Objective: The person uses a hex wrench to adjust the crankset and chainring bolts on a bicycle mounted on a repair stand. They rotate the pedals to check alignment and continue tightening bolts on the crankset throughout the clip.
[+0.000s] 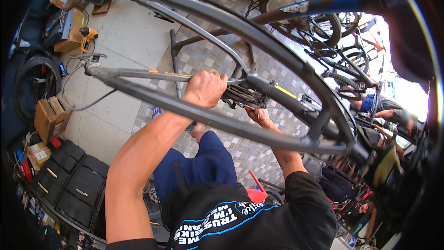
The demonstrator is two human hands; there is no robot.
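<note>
A dark grey bicycle frame stretches across the view in front of me, its tubes blurred in places. My left hand is closed around a thin tube of the frame that carries orange marks. Just to its right are the dark chainrings by the bottom bracket. Under them my right hand has its fingers curled, touching the lower side of this part. What lies between those fingers is hidden. A bent black cable hangs from the frame's left end.
Behind the frame is a stand with a long dark and blue tube. Several bicycles and a person are at the right. A cardboard box, an orange heat gun, a wooden crate and black drawers line the left.
</note>
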